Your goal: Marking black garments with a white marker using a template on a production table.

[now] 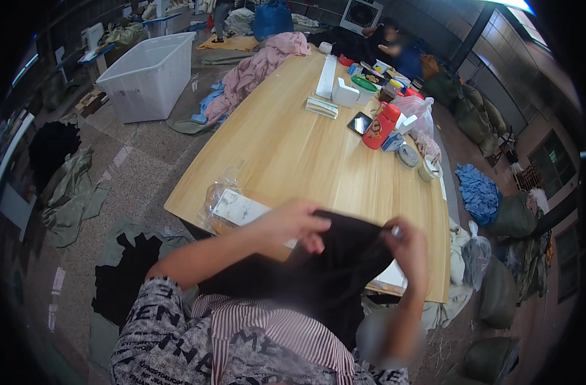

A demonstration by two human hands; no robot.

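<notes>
A piece of black fabric (347, 253) is stretched between my two hands above the near end of the table, and its lower part hangs down toward my lap. My left hand (291, 224) grips its upper left edge, thumb and fingers closed at the corner. At the upper right edge, my right hand (408, 247) pinches the cloth between thumb and fingertips. Just beyond my left forearm, a white flat box or pad (236, 206) lies on the table beside crumpled clear plastic (219, 192). Part of another white flat thing (390, 280) shows beneath the fabric.
The wooden table (273, 147) carries a red bottle (381, 126), a phone (359, 124), a tape roll (407, 155) and a white cup (429, 169). Pink cloth (261, 74) drapes its left edge near a white bin (148, 80). Black fabric (127, 273) lies floor-left; a person (389, 48) sits far off.
</notes>
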